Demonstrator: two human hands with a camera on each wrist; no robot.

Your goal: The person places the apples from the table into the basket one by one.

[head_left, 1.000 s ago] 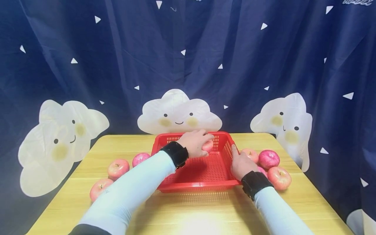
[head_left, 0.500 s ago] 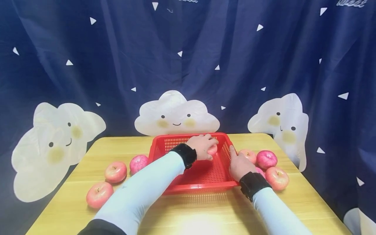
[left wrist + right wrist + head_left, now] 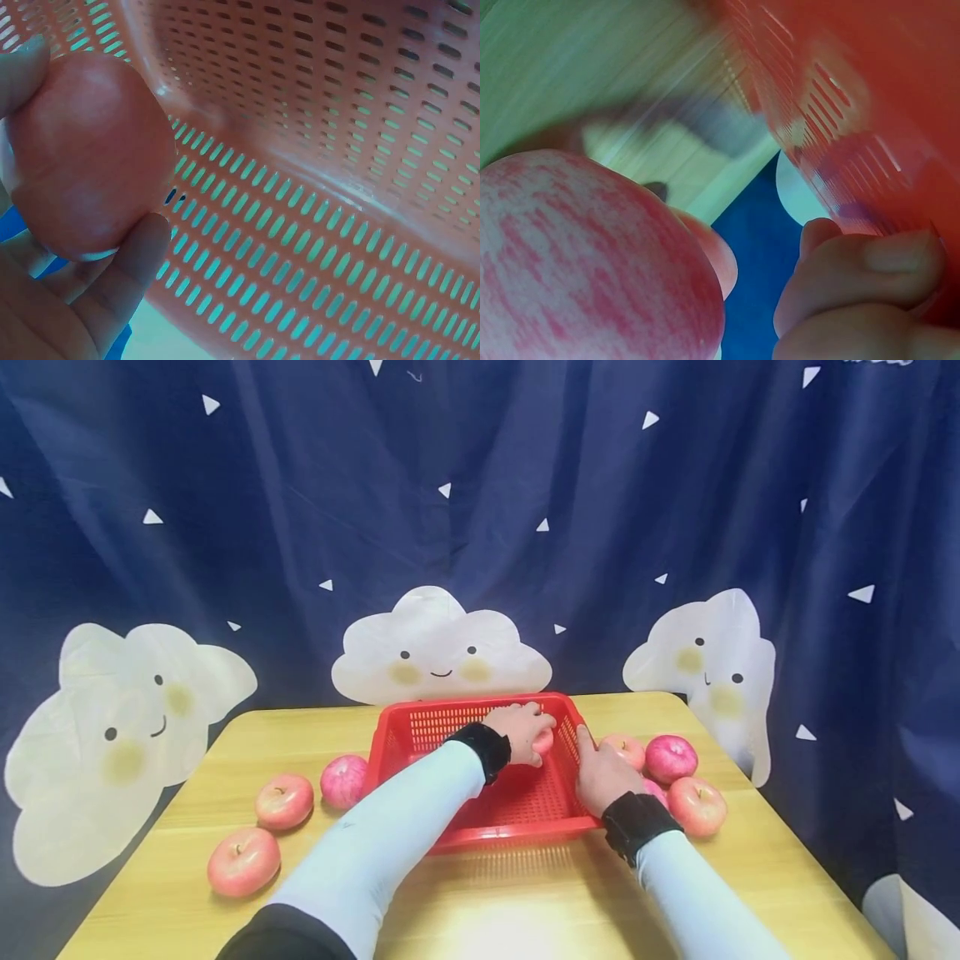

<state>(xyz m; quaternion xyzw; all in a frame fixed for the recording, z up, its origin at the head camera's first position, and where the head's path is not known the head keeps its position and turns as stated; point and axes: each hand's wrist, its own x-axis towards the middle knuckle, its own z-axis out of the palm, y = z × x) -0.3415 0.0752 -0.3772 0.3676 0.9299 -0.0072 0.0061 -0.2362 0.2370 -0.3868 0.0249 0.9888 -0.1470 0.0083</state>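
Observation:
In the head view my left hand (image 3: 517, 732) reaches into the back right part of a red plastic basket (image 3: 480, 837). It holds an apple (image 3: 544, 741) there, with thumb and fingers on opposite sides of the fruit. The left wrist view shows this apple (image 3: 94, 154) close above the slotted basket floor (image 3: 247, 225). My right hand (image 3: 606, 774) grips the basket's right side. From the right wrist, its curled fingers (image 3: 862, 277) meet the outer wall (image 3: 832, 127), and a streaked apple (image 3: 592, 255) sits close beside them.
Several apples lie right of the basket, among them a dark pink apple (image 3: 671, 758) and a paler apple (image 3: 697, 807). Left of it are a pink apple (image 3: 344, 782) and two lighter apples, one at the front (image 3: 243, 862). Everything rests on a wooden table (image 3: 277, 735) before a blue curtain.
My left hand has moved right and slightly lower inside the basket, still holding the apple. My right hand keeps its place on the basket's side. The head view has shifted a little.

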